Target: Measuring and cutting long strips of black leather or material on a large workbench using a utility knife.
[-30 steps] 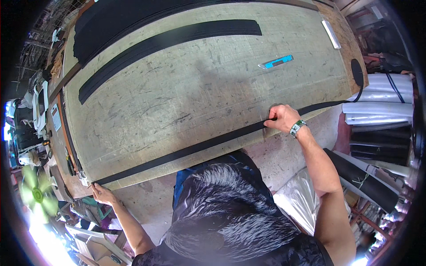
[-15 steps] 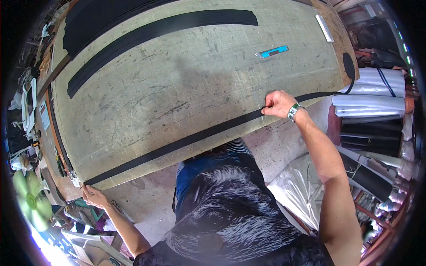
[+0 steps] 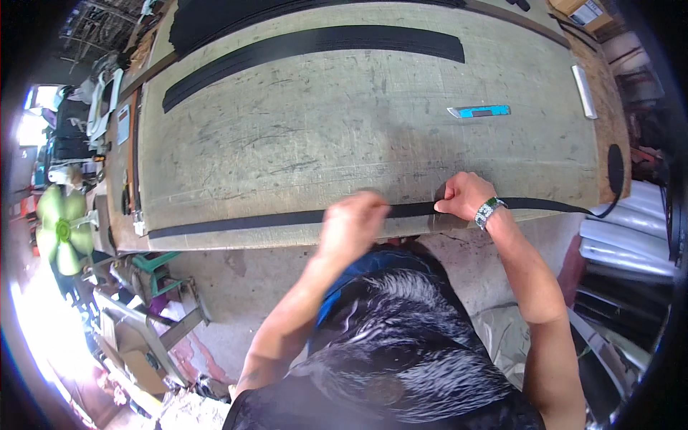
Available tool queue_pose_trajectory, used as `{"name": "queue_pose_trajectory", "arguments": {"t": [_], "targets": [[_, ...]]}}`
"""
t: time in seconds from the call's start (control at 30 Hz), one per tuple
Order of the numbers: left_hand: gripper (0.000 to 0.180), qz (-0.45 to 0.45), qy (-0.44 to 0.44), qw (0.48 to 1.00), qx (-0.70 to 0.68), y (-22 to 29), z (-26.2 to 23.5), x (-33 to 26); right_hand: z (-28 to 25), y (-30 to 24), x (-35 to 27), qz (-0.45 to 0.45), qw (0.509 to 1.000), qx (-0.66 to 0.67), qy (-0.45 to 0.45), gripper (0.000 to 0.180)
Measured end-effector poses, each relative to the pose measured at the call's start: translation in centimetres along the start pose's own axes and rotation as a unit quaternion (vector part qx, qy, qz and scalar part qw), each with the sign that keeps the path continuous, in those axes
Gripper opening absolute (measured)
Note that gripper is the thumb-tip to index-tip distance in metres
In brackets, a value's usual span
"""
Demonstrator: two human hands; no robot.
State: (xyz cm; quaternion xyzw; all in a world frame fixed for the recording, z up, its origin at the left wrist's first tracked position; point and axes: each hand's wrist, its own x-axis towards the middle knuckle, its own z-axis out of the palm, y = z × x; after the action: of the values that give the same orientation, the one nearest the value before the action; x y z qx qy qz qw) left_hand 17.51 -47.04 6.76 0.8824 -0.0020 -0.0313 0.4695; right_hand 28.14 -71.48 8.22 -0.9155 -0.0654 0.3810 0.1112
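A long narrow black strip [image 3: 244,222] lies along the table's near edge, running from the left corner to the right end, where it curls over. My right hand [image 3: 469,197], with a metal-band watch on the wrist, pinches the strip right of the middle. My left hand [image 3: 356,223] is over the strip a little to the left of it, its fingers smeared by motion; whether they touch the strip I cannot tell. Beyond the hands, a blue utility knife [image 3: 486,112] with its blade out rests on the table.
Several black strips [image 3: 315,47] lie in a curved band toward the table's far side, with a larger black stack [image 3: 236,21] behind. A white bar [image 3: 584,92] is at the right. Wrapped rolls [image 3: 631,233] stand beside the table. A green fan [image 3: 64,231] is at the left.
My left hand has left the strip's left end and moved right, close to my right hand. The right hand still pinches the strip. The whole view has shifted.
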Motion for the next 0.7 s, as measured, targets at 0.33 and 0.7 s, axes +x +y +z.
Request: {"name": "queue_pose_trajectory", "arguments": {"t": [0.33, 0.7], "targets": [[0.012, -0.014, 0.033, 0.995, 0.095, 4.6, 9.1, 2.5, 0.5, 2.7, -0.2, -0.136, 0.989, 0.015, 0.062, 0.029], [0.010, -0.061, 0.032, 0.992, 0.105, 5.4, 9.4, 1.8, -9.7, 29.6, 0.2, -0.083, 0.992, -0.003, 0.099, 0.030]]}}
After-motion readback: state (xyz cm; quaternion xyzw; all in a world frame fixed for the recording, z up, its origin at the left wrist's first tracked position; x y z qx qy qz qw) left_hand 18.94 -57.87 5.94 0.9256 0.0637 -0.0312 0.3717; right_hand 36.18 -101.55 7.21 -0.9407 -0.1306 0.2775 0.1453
